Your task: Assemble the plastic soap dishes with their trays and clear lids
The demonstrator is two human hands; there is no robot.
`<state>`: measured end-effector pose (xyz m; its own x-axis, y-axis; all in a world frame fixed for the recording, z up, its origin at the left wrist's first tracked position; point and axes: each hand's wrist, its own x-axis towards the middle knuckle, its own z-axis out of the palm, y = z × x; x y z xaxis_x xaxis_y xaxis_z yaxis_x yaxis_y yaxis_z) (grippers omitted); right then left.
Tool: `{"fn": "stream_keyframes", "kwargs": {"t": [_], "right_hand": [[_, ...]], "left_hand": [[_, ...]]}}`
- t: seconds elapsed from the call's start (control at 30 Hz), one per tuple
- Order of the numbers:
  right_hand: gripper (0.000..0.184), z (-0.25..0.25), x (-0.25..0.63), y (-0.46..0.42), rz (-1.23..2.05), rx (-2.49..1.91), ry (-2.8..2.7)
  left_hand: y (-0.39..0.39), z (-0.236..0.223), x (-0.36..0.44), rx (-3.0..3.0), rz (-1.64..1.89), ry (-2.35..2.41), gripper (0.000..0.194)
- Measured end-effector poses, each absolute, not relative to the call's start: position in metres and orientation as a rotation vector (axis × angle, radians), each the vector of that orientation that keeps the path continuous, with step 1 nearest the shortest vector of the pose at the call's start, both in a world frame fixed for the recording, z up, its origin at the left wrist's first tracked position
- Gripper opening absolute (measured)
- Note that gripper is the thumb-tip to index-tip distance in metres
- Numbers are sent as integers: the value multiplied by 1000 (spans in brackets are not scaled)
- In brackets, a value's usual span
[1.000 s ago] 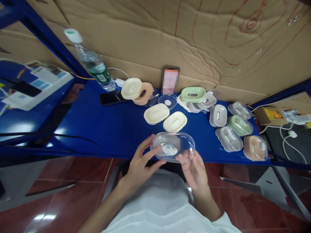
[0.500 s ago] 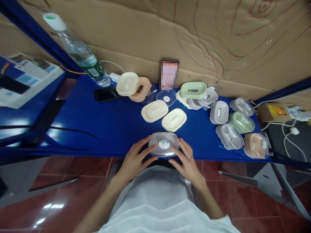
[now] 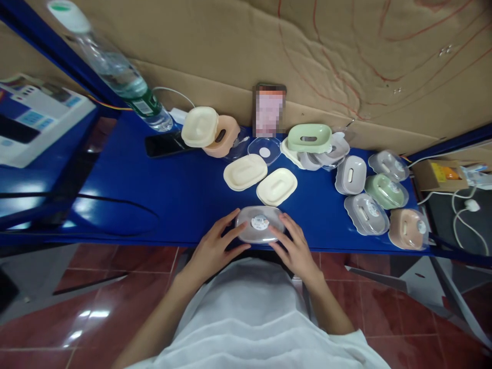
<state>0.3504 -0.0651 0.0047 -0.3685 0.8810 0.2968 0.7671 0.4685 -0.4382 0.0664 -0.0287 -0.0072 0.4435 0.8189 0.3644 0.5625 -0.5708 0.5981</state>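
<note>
A grey soap box [image 3: 251,236] with a clear lid and a round white sticker lies by the table's front edge. My left hand [image 3: 219,245] holds its left end, with the fingers spread over the lid's side. At the right end my right hand [image 3: 294,243] grips it in the same way, thumb at the near edge. Just beyond the box lie two cream oval trays [image 3: 245,172], side by side. Behind these is a loose clear lid [image 3: 273,148] with a white round sticker.
Several lidded soap boxes [image 3: 386,191] stand at the right. A green soap dish [image 3: 292,139] tops a pile at the back, near a propped phone [image 3: 269,110]. Cream and peach dishes [image 3: 200,126], a dark phone [image 3: 165,145] and a water bottle [image 3: 130,88] are at the back left.
The view has shifted slightly. Both hands stay at the ends of the grey soap box, with only a slight shift of the fingers.
</note>
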Motion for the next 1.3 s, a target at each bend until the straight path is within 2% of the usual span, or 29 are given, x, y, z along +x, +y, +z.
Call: {"fn": "stream_keyframes", "kwargs": {"t": [0.53,0.73,1.0,1.3], "right_hand": [[69,2,352,-66,415,-1395,-2160],[91,3,361,-61,634,-1478,-2122],[101,2,365,-55,681,-1479,-2151],[100,6,368,-52,815,-1506,-2015]], "left_hand": [[-22,-7,68,2187,872,1145,46],[-23,-7,66,2179,848,1098,44],[-24,-7,67,2181,866,1085,42],[-22,-6,71,2156,855,1078,43]]}}
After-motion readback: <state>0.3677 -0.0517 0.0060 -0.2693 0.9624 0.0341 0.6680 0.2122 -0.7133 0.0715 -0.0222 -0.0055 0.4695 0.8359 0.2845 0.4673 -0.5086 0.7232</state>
